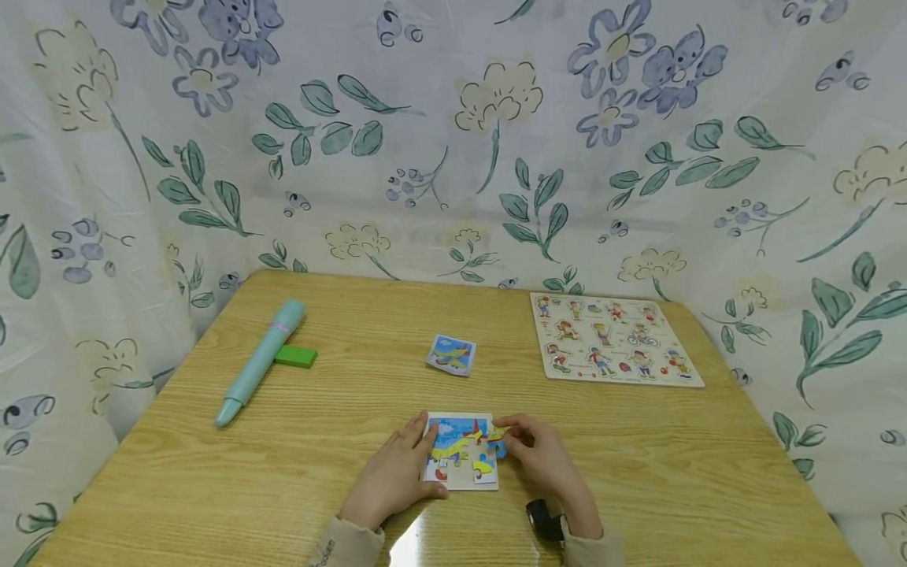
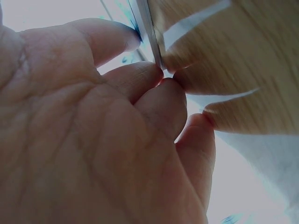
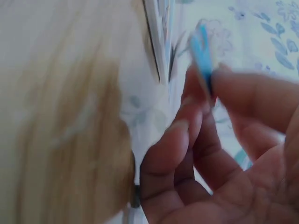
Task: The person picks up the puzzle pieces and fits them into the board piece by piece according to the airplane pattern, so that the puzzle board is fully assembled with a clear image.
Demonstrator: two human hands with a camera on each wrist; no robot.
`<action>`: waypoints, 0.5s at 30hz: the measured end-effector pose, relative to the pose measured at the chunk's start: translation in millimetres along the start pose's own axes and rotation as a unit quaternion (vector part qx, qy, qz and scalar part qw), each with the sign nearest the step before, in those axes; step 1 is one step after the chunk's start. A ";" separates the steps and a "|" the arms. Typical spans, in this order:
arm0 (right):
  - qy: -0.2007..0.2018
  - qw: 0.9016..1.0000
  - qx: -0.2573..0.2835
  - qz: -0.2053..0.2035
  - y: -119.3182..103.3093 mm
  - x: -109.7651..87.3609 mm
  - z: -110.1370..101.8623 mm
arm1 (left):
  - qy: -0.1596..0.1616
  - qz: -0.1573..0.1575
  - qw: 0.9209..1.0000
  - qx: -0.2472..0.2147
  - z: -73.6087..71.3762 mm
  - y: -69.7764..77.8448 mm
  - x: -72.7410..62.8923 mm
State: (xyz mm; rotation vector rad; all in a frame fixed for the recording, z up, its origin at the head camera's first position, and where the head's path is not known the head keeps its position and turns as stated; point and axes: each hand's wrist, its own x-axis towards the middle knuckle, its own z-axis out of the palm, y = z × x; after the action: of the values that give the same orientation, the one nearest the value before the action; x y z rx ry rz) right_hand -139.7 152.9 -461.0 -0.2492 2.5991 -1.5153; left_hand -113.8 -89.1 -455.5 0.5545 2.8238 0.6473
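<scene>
A small jigsaw puzzle board (image 1: 459, 474) with an airplane picture lies near the front of the table, with several pieces set in it and bare gaps among them. My left hand (image 1: 398, 472) rests along its left edge, one finger reaching onto the picture and the thumb by the lower corner. In the left wrist view, that hand's fingertips touch the edge of the board (image 2: 148, 35). At the right edge, my right hand (image 1: 544, 455) pinches a puzzle piece between thumb and fingers. Seen edge-on in the right wrist view, this puzzle piece (image 3: 202, 58) has a blue face and is blurred.
Behind the board lies a small airplane picture card (image 1: 451, 356). A teal pen-shaped tube (image 1: 260, 362) and a green block (image 1: 296, 357) lie at left. A larger pegboard puzzle (image 1: 616, 340) with children's figures is at back right. A floral curtain (image 1: 453, 142) hangs behind the table (image 1: 234, 488).
</scene>
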 end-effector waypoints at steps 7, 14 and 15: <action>0.000 1.000 -0.021 -0.014 -2.3 11.8 8.5 | -0.002 -0.005 1.000 0.008 2.4 -1.7 -0.2; -0.005 1.000 -0.012 -0.028 -5.2 13.3 12.2 | -0.002 -0.005 1.000 0.012 3.4 -2.7 0.3; -0.007 0.999 -0.007 -0.031 -5.4 13.0 11.9 | -0.001 -0.004 1.000 0.012 3.2 -2.7 0.5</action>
State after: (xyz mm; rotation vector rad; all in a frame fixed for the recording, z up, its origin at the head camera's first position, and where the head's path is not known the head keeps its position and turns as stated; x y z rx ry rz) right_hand -149.7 137.5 -462.4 -0.3446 2.6148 -1.5104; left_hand -114.2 -90.0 -459.7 0.5479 2.8332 0.6121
